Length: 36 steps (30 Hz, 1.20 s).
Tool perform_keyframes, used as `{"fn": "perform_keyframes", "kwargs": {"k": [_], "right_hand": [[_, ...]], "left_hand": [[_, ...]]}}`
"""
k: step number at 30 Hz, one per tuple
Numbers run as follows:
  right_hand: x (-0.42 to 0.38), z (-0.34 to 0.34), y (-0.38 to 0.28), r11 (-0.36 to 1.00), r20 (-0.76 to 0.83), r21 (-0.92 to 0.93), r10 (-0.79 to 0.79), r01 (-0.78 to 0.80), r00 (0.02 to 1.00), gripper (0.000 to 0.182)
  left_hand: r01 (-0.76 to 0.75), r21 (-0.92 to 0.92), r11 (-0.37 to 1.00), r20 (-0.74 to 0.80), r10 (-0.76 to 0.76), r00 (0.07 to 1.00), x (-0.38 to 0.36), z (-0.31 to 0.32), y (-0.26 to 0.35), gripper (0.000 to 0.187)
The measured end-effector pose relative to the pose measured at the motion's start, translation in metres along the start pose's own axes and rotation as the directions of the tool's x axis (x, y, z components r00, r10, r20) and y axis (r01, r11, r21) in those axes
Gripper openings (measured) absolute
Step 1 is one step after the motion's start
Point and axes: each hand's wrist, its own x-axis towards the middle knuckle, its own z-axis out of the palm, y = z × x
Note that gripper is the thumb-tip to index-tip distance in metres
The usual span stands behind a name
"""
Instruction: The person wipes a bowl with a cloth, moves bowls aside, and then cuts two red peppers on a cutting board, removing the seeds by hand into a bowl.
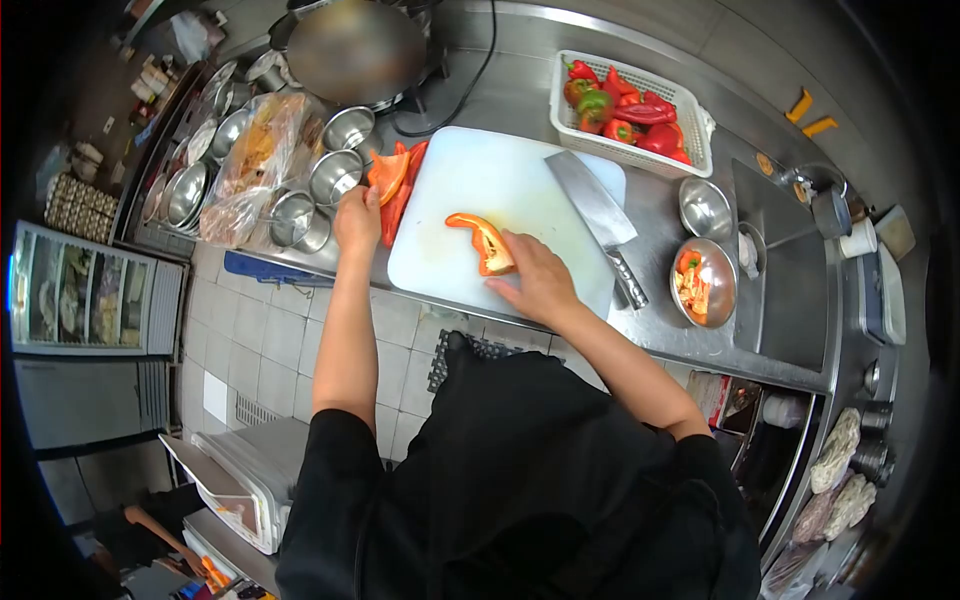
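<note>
My left hand [357, 220] is at the left edge of the white cutting board [440, 180], its fingers closed on an orange bell pepper piece [388, 172]. Just beneath lie red pepper pieces [395, 215], stacked beside the board. On the board, my right hand [540, 275] grips a curved pepper piece [488, 245], its pale core and seeds facing up. A cleaver [590, 195] rests on the board's right side, blade away from me and handle [627, 280] towards me.
A white basket [640, 152] of whole peppers stands at the back right. Pepper cores fill part of a steel bowl [725, 305], near another bowl [704, 208] and the sink [790, 290]. Several steel containers [336, 177] and a plastic bag [262, 150] crowd the left.
</note>
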Motion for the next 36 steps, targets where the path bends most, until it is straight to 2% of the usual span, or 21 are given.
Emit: {"fn": "perform_keyframes", "kwargs": {"k": [1, 3, 5, 8, 10, 12, 14, 15, 17, 18, 19, 21, 23, 25, 27, 29, 30, 32, 34, 35, 36], "right_hand": [[0.008, 0.008, -0.01, 1.0, 0.013, -0.002, -0.007, 0.007, 1.0, 0.07], [0.02, 0.02, -0.024, 0.968, 0.167, -0.227, 0.144, -0.104, 0.976, 0.089], [0.027, 0.032, -0.019, 0.961, 0.212, -0.25, 0.169, -0.114, 0.963, 0.088], [0.03, 0.03, -0.007, 0.97, 0.218, -0.165, 0.213, -0.179, 0.952, 0.086], [0.026, 0.022, 0.001, 0.974, 0.138, 0.05, 0.213, -0.222, 0.967, 0.083], [0.022, 0.006, 0.006, 0.975, 0.12, 0.097, 0.186, -0.198, 0.975, 0.083], [0.019, -0.016, 0.005, 0.973, 0.122, 0.174, 0.13, -0.15, 0.984, 0.084], [0.019, -0.028, 0.006, 0.973, 0.118, 0.174, 0.133, -0.152, 0.984, 0.084], [0.018, -0.052, 0.007, 0.985, 0.145, 0.17, -0.054, 0.029, 0.988, 0.086], [0.017, -0.065, 0.004, 0.985, 0.168, 0.167, -0.064, 0.036, 0.984, 0.085], [0.016, -0.075, 0.006, 0.986, 0.158, 0.163, -0.056, 0.03, 0.986, 0.085], [0.012, -0.095, 0.015, 0.974, 0.113, 0.178, -0.163, 0.141, 0.98, 0.086], [0.004, -0.112, 0.02, 0.987, 0.096, 0.16, -0.046, 0.031, 0.994, 0.084], [-0.007, -0.123, 0.031, 0.968, -0.065, 0.219, 0.142, -0.124, 0.988, 0.083], [-0.025, -0.117, 0.058, 0.951, -0.134, 0.261, 0.203, -0.163, 0.97, 0.08], [-0.043, -0.104, 0.087, 0.699, -0.1, 0.656, 0.454, -0.285, 0.885, 0.078], [-0.047, -0.101, 0.088, 0.684, -0.142, 0.663, 0.516, -0.306, 0.845, 0.074], [-0.054, -0.109, 0.083, 0.75, -0.207, 0.57, 0.525, -0.335, 0.826, 0.07], [-0.061, -0.115, 0.08, 0.887, -0.352, 0.294, 0.447, -0.356, 0.822, 0.062], [-0.065, -0.118, 0.083, 0.882, -0.369, 0.297, 0.459, -0.365, 0.808, 0.062], [-0.069, -0.121, 0.087, 0.888, -0.412, 0.193, 0.459, -0.417, 0.787, 0.061]], "left_hand": [[0.007, 0.048, 0.999, 0.057, -0.009, 0.998, 0.003, 0.006, -0.007, 0.032], [0.031, 0.062, 0.998, 0.066, -0.035, 0.997, 0.008, 0.012, -0.01, 0.032], [0.012, 0.126, 0.992, 0.15, -0.031, 0.988, 0.013, 0.011, -0.005, 0.032], [0.06, 0.172, 0.983, 0.19, -0.092, 0.977, 0.017, -0.018, 0.013, 0.03], [0.048, 0.184, 0.982, 0.199, -0.085, 0.976, 0.015, -0.035, 0.025, 0.029], [0.009, -0.066, 0.998, 0.053, -0.006, 0.999, 0.003, -0.048, 0.04, 0.026], [-0.005, -0.446, 0.895, 0.172, 0.091, 0.981, -0.019, -0.032, 0.059, 0.033], [0.114, -0.531, 0.839, 0.41, 0.137, 0.902, -0.029, -0.009, 0.063, 0.036], [0.406, -0.565, 0.718, 0.741, 0.225, 0.633, -0.043, -0.02, 0.115, 0.047], [0.43, -0.665, 0.611, 0.72, 0.371, 0.587, -0.05, -0.014, 0.125, 0.051], [0.424, -0.667, 0.613, 0.719, 0.381, 0.581, -0.048, -0.01, 0.131, 0.051], [0.495, -0.502, 0.709, 0.846, 0.522, 0.11, -0.042, -0.014, 0.157, 0.053], [0.533, -0.499, 0.684, 0.835, 0.543, 0.086, -0.051, 0.0, 0.174, 0.051], [0.678, -0.53, 0.51, 0.823, 0.503, 0.265, -0.06, 0.009, 0.189, 0.046], [0.668, -0.543, 0.509, 0.819, 0.499, 0.285, -0.066, 0.015, 0.208, 0.044], [0.661, -0.572, 0.485, 0.815, 0.427, 0.392, -0.076, 0.025, 0.226, 0.044], [0.654, -0.573, 0.494, 0.813, 0.446, 0.375, -0.08, 0.027, 0.237, 0.044], [0.448, -0.594, 0.669, 0.798, 0.417, 0.434, -0.09, 0.032, 0.258, 0.043], [0.325, -0.589, 0.74, 0.785, 0.427, 0.449, -0.1, 0.027, 0.284, 0.042], [0.209, -0.569, 0.796, 0.768, 0.423, 0.481, -0.105, 0.026, 0.295, 0.042], [0.193, -0.573, 0.797, 0.768, 0.439, 0.467, -0.11, 0.028, 0.305, 0.042]]}}
